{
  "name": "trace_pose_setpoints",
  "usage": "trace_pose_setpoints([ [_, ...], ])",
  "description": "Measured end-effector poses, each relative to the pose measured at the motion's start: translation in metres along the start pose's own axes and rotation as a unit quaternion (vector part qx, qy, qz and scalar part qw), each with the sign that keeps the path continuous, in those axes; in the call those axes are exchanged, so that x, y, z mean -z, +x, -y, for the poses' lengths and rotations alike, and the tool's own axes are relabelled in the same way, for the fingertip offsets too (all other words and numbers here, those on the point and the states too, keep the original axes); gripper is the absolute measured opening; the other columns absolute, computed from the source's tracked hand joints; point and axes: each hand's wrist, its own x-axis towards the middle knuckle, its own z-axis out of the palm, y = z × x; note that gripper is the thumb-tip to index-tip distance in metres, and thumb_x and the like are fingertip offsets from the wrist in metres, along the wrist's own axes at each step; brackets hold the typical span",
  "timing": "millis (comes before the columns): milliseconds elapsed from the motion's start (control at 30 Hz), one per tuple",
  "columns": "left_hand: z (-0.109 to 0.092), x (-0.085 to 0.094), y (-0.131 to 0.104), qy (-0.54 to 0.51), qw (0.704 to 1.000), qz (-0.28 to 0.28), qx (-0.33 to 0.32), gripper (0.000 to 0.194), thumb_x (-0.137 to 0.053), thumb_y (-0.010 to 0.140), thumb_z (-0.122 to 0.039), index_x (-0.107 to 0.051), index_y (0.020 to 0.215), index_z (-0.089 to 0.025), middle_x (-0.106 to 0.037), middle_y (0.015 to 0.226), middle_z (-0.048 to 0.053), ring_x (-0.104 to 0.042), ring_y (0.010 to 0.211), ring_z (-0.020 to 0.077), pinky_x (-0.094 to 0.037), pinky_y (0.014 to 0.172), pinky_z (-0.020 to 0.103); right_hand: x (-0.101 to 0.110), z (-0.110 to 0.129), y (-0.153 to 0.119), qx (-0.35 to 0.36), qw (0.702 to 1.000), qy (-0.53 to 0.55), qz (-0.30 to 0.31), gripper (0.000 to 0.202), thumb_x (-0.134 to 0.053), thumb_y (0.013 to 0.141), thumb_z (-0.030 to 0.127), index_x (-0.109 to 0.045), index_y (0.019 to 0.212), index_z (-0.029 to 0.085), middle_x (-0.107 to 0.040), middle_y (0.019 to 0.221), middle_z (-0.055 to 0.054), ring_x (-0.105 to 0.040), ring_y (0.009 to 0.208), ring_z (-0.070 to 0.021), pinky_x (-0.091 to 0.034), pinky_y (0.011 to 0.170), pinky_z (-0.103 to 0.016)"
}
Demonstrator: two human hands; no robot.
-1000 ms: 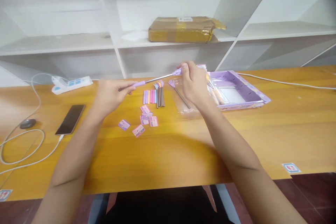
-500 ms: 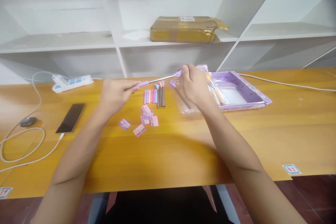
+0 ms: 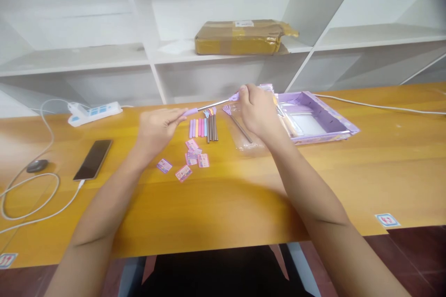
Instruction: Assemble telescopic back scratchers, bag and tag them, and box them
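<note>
A telescopic back scratcher [image 3: 216, 104] with a purple handle and a thin metal rod stretches between my hands above the table. My left hand [image 3: 158, 129] is closed on the handle end. Around the purple head end, my right hand [image 3: 258, 107] is wrapped, hiding part of it. Below the rod lies a row of coloured handle sleeves [image 3: 198, 128], beside several metal rods with small hand-shaped heads [image 3: 212, 125]. Another rod with a purple hand-shaped head [image 3: 238, 124] lies on a clear plastic bag [image 3: 249, 146]. Several small printed cards [image 3: 183, 173] are scattered nearer to me.
A purple tray-like box [image 3: 327, 136] with bagged items [image 3: 287, 120] stands to the right. On the left are a phone [image 3: 93, 160] on a cable, a black mouse-like object [image 3: 37, 165] and a power strip [image 3: 95, 112]. A taped carton [image 3: 240, 39] rests on the shelf behind.
The view has shifted slightly. Both hands keep their hold on the back scratcher, with my left hand a little farther right; the things on the table lie as before.
</note>
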Motion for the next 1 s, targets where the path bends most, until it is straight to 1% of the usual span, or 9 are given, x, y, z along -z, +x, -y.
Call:
trace_pose_setpoints([
  [133, -0.004, 0.023, 0.005, 0.023, 0.999, 0.038, 0.014, 0.026, -0.069, 0.108, -0.033, -0.089, 0.125, -0.035, -0.09, 0.108, 0.001, -0.083, 0.094, 0.0214, -0.062, 0.084, 0.032, 0.008, 0.002, -0.001, 0.025, 0.997, -0.002, 0.066, 0.053, -0.038, 0.117, 0.068, -0.061, 0.092, 0.027, -0.06, 0.074, -0.006, -0.058, 0.074, -0.0278, -0.047, 0.079, -0.042],
  [233, -0.009, 0.042, 0.008, 0.033, 0.998, 0.056, 0.017, 0.028, -0.065, 0.111, -0.035, -0.088, 0.126, -0.036, -0.089, 0.099, 0.0, -0.079, 0.082, 0.0187, -0.058, 0.08, 0.03, 0.018, 0.004, 0.0, 0.103, 0.987, -0.012, 0.122, 0.042, -0.06, 0.111, 0.063, -0.069, 0.125, 0.025, -0.073, 0.105, -0.011, -0.067, 0.088, -0.0293, -0.053, 0.086, -0.044],
  [300, -0.012, 0.049, 0.009, 0.037, 0.996, 0.077, 0.008, 0.028, -0.064, 0.111, -0.035, -0.087, 0.128, -0.035, -0.088, 0.098, 0.001, -0.077, 0.081, 0.0185, -0.056, 0.081, 0.031, 0.025, 0.005, 0.002, 0.173, 0.979, -0.008, 0.111, 0.035, -0.065, 0.111, 0.05, -0.068, 0.138, 0.028, -0.072, 0.124, -0.012, -0.069, 0.1, -0.0296, -0.055, 0.093, -0.045],
  [367, -0.014, 0.052, 0.01, 0.048, 0.995, 0.091, -0.008, 0.03, -0.062, 0.112, -0.036, -0.086, 0.131, -0.034, -0.087, 0.101, 0.003, -0.076, 0.083, 0.0194, -0.055, 0.083, 0.031, 0.029, 0.006, 0.005, 0.22, 0.972, -0.004, 0.081, 0.025, -0.059, 0.114, 0.037, -0.071, 0.134, 0.031, -0.072, 0.126, -0.011, -0.07, 0.107, -0.0295, -0.055, 0.098, -0.047],
  [467, -0.011, 0.053, 0.011, 0.086, 0.991, 0.092, -0.046, 0.035, -0.058, 0.115, -0.042, -0.083, 0.137, -0.034, -0.085, 0.105, 0.005, -0.073, 0.087, 0.0207, -0.053, 0.082, 0.032, 0.032, 0.006, 0.006, 0.255, 0.965, -0.006, 0.057, 0.026, -0.053, 0.115, 0.029, -0.076, 0.127, 0.033, -0.074, 0.122, -0.009, -0.07, 0.112, -0.0292, -0.055, 0.097, -0.047],
  [633, -0.004, 0.058, 0.01, 0.121, 0.987, 0.068, -0.082, 0.036, -0.058, 0.115, -0.047, -0.086, 0.131, -0.032, -0.083, 0.102, 0.006, -0.072, 0.086, 0.0207, -0.051, 0.079, 0.031, 0.033, 0.004, 0.003, 0.266, 0.963, -0.006, 0.036, 0.029, -0.053, 0.115, 0.03, -0.075, 0.132, 0.034, -0.077, 0.125, -0.009, -0.073, 0.113, -0.0275, -0.056, 0.095, -0.044],
  [767, -0.002, 0.06, 0.007, 0.12, 0.987, 0.053, -0.094, 0.032, -0.058, 0.115, -0.044, -0.086, 0.122, -0.028, -0.084, 0.104, 0.007, -0.075, 0.09, 0.022, -0.055, 0.083, 0.033, 0.034, 0.006, -0.001, 0.262, 0.964, -0.021, 0.044, 0.024, -0.055, 0.114, 0.034, -0.078, 0.123, 0.033, -0.08, 0.117, -0.009, -0.074, 0.106, -0.0266, -0.056, 0.091, -0.042],
  [900, -0.001, 0.058, 0.007, 0.159, 0.98, 0.02, -0.117, 0.029, -0.057, 0.115, -0.037, -0.083, 0.116, -0.026, -0.084, 0.107, 0.009, -0.077, 0.095, 0.0243, -0.058, 0.083, 0.036, 0.031, 0.011, -0.003, 0.269, 0.962, -0.032, 0.043, 0.027, -0.052, 0.114, 0.03, -0.078, 0.118, 0.03, -0.08, 0.104, -0.008, -0.073, 0.092, -0.024, -0.054, 0.08, -0.037],
  [1000, 0.0, 0.056, 0.007, 0.188, 0.972, 0.005, -0.14, 0.029, -0.054, 0.115, -0.035, -0.082, 0.115, -0.026, -0.083, 0.103, 0.009, -0.076, 0.092, 0.0245, -0.058, 0.079, 0.037, 0.028, 0.013, -0.004, 0.269, 0.961, -0.025, 0.051, 0.026, -0.053, 0.112, 0.029, -0.078, 0.113, 0.029, -0.08, 0.098, -0.006, -0.072, 0.088, -0.0236, -0.053, 0.078, -0.036],
])
